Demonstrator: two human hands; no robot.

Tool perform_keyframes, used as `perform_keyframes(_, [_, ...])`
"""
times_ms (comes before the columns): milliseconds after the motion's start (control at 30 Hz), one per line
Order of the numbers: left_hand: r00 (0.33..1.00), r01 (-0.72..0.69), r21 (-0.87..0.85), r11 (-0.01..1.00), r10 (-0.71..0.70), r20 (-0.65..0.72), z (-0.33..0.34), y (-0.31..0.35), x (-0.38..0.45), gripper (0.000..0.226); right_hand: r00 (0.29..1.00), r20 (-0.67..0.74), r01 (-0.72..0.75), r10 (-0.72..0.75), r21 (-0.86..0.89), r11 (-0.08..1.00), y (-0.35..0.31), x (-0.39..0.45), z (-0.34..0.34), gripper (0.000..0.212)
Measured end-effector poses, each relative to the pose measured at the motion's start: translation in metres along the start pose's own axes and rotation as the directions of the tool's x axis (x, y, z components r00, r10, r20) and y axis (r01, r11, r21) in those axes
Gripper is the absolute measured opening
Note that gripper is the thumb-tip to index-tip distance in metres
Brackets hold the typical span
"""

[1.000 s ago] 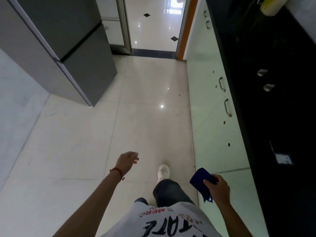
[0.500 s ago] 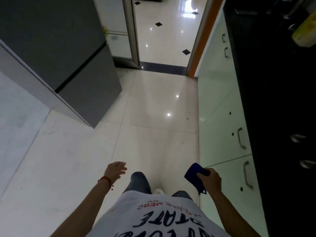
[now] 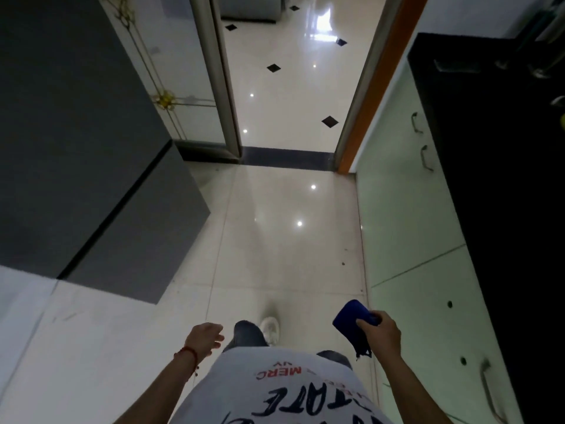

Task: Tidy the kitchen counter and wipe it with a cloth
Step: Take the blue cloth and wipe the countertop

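Right hand [image 3: 382, 333]: clenched around a dark blue cloth [image 3: 351, 322], thumb and fingers pinching it at one side; the folded bulk of the cloth stands up and to the left of the knuckles, and a loose corner hangs below the palm. The cloth is held in the air over the floor [image 3: 275, 240], just beside the pale green cabinet fronts [image 3: 406, 228] and clear of the bench top. Left hand [image 3: 204, 335]: empty, released, fingers loosely curled and slightly apart, touching nothing, hanging over the floor near the person's raised knee [image 3: 247, 333]. A red thread bracelet [image 3: 188, 353] circles the left wrist. Bench [image 3: 495, 185]: black top running along the right edge of the view, above the cabinet fronts with their metal handles [image 3: 426, 157]; a few metallic items sit toward its far end, too dark to identify. Floor: glossy cream tile with bright light spots, continuing through an open doorway [image 3: 287, 87] into a further room with small black diamond insets. Refrigerator [image 3: 76, 148]: grey, two doors, standing at the left side of the floor opposite the bench. Person: white printed shirt [image 3: 275, 390] at the bottom edge, dark trousers, one white shoe [image 3: 270, 328] on the floor ahead between the two hands.
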State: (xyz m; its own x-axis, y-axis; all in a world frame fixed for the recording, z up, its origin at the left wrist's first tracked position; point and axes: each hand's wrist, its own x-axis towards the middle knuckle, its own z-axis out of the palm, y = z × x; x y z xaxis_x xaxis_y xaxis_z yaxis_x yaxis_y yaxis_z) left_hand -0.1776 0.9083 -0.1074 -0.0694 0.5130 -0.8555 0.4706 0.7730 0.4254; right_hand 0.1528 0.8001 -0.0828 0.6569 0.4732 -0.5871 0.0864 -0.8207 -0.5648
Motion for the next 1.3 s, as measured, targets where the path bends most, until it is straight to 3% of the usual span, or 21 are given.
perform_keyframes(400, [0.940, -0.327, 0.130, 0.936, 0.308, 0.149, 0.049, 0.316, 0.103, 0.016, 0.987, -0.061, -0.148, 0.149, 0.033, 0.989, -0.092, 0.131, -0.010, 0.035])
perform_keyframes(733, [0.970, -0.222, 0.213, 0.951, 0.193, 0.149, 0.091, 0.417, 0.164, 0.027, 0.994, -0.091, -0.058, 0.066, 0.085, 0.995, -0.204, 0.261, -0.060, 0.030])
perform_keyframes(933, [0.960, -0.251, 0.313, 0.916, 0.195, 0.201, 0.118, 0.486, 0.194, 0.029, 0.981, -0.177, -0.038, 0.084, 0.251, 0.967, -0.254, 0.304, -0.078, 0.032])
perform_keyframes(1100, [0.907, -0.382, 0.452, 0.806, 0.234, 0.351, 0.163, 0.572, 0.220, 0.029, 0.951, -0.249, -0.086, 0.183, 0.358, 0.930, -0.275, 0.323, -0.085, 0.034])
perform_keyframes(1300, [0.764, -0.624, 0.566, 0.539, 0.266, 0.588, 0.238, 0.685, 0.227, 0.030, 0.845, -0.366, -0.170, 0.390, 0.507, 0.845, -0.297, 0.329, -0.091, 0.033])
